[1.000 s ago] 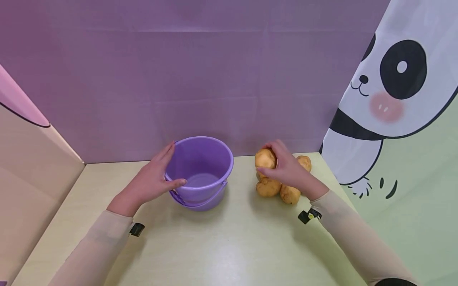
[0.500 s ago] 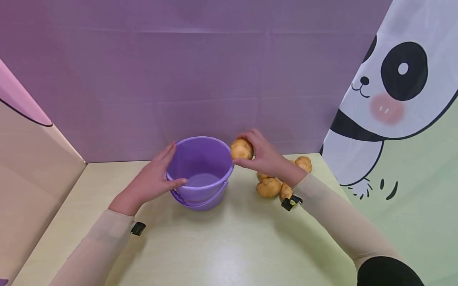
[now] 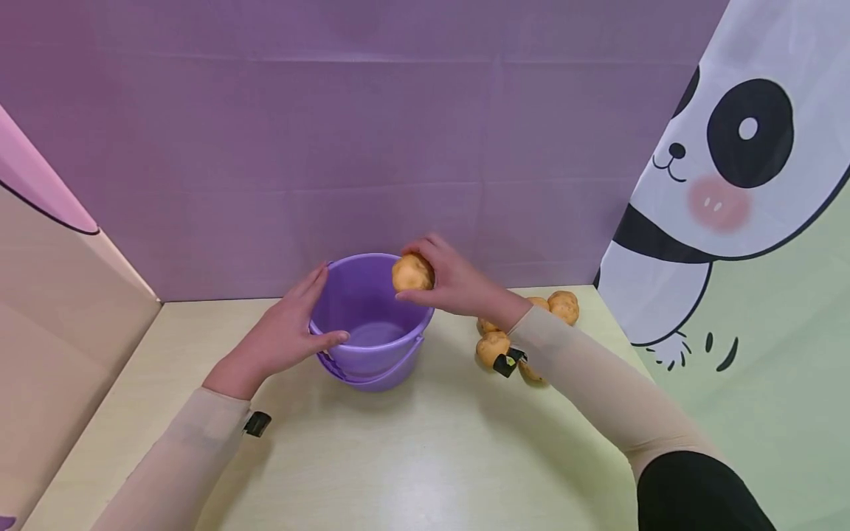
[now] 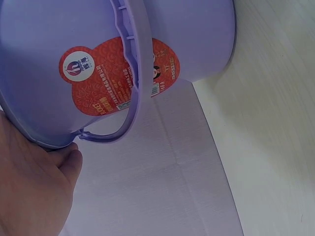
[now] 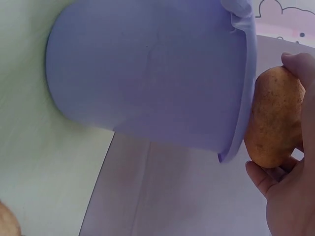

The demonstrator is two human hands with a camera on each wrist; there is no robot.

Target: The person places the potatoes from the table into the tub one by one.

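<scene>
A purple bucket (image 3: 375, 365) stands upright on the table, its handle hanging down in front. My left hand (image 3: 282, 339) rests on the bucket's left rim with fingers spread and thumb laid along the near edge. In the left wrist view, fingertips sit at the rim next to the handle's hinge, and a red label (image 4: 98, 81) shows on the bucket's side. My right hand (image 3: 451, 280) holds a potato (image 3: 412, 273) between thumb and fingers, over the bucket's right rim. In the right wrist view the potato (image 5: 273, 118) overlaps the rim's edge.
Several more potatoes (image 3: 564, 306) lie in a group on the table (image 3: 398, 457) to the right, partly hidden beneath my right forearm. A purple backdrop (image 3: 372, 147) rises behind the bucket, and a panda-print sheet (image 3: 724, 295) hangs on the right.
My right hand has lifted the potato off the group and carried it left to the bucket's opening. My left hand and the bucket have stayed in place.
</scene>
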